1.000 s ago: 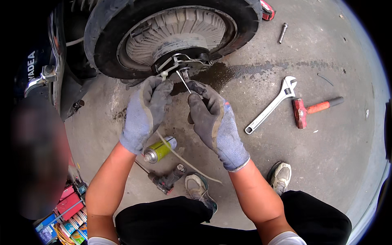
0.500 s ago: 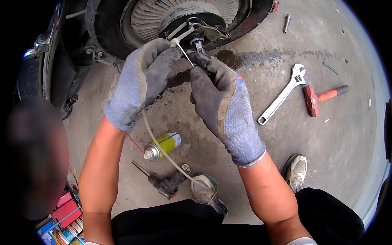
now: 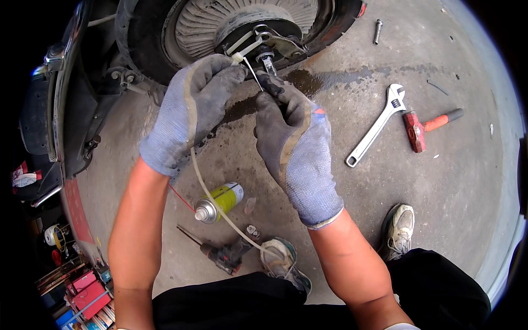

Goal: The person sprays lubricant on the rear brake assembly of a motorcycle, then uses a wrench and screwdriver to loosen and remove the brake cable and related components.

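Note:
Both my hands wear blue-grey work gloves with dirty dark palms, held up in front of a wheel hub [image 3: 228, 41]. My left hand [image 3: 206, 91] is closed round a pale flexible hose [image 3: 204, 187], which comes out below the glove and hangs toward my shoe. A small white piece shows at its fingertips. From there a thin white strip, like a cable tie [image 3: 251, 70], slants to my right hand [image 3: 286, 118], whose thumb and forefinger pinch its end. Just beyond those fingers a chrome wrench [image 3: 268, 64] sits at the axle; its lower part is hidden.
An adjustable wrench [image 3: 375, 126] and a red hammer [image 3: 416, 132] lie at right, a bolt [image 3: 378, 32] farther off. Below my hands are a green spray can [image 3: 224, 201] and a power drill [image 3: 223, 257]. A red toolbox [image 3: 91, 294] stands lower left.
The view has shifted a little, and the blurred shape at the left edge is gone. My right forearm has swung slightly left. Both hands keep their grip, with the strip still between them.

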A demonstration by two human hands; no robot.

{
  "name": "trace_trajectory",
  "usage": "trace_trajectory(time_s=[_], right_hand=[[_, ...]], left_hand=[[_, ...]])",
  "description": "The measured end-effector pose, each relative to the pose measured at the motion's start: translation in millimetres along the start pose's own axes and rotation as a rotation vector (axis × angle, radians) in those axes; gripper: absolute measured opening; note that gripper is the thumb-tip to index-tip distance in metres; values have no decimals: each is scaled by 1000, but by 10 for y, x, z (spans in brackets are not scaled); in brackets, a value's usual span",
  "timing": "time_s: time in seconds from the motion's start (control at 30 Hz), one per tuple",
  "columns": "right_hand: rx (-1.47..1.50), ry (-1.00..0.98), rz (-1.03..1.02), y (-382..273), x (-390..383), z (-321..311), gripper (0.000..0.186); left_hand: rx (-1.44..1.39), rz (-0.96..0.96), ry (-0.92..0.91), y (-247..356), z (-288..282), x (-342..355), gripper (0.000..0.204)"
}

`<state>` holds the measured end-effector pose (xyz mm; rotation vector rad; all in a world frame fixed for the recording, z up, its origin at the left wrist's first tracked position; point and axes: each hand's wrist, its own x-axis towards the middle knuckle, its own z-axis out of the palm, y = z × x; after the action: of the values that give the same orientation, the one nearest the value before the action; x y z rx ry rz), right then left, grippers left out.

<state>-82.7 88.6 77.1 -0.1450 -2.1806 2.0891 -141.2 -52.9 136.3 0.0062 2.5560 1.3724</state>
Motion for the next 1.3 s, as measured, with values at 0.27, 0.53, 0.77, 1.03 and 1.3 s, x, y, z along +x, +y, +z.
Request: trace_trajectory(time_s=[0.27, 0.53, 0.77, 1.03, 1.3], right_hand=[[10, 31, 29, -81, -101, 36, 12], [-124, 86, -37, -252, -154, 79, 16], [-242, 154, -229, -137, -204, 75, 21], [-259, 135, 6, -75, -203, 158, 11], [-460, 186, -144, -188, -272, 287, 11]], left_hand=[[-31, 47, -27, -57, -31, 24, 28], [-90, 115, -29, -222, -27, 52, 26], [-31, 210, -21, -192, -23, 45, 24], [-34, 220, -14, -171, -25, 41, 26], [-6, 140, -23, -167, -33, 45, 29]])
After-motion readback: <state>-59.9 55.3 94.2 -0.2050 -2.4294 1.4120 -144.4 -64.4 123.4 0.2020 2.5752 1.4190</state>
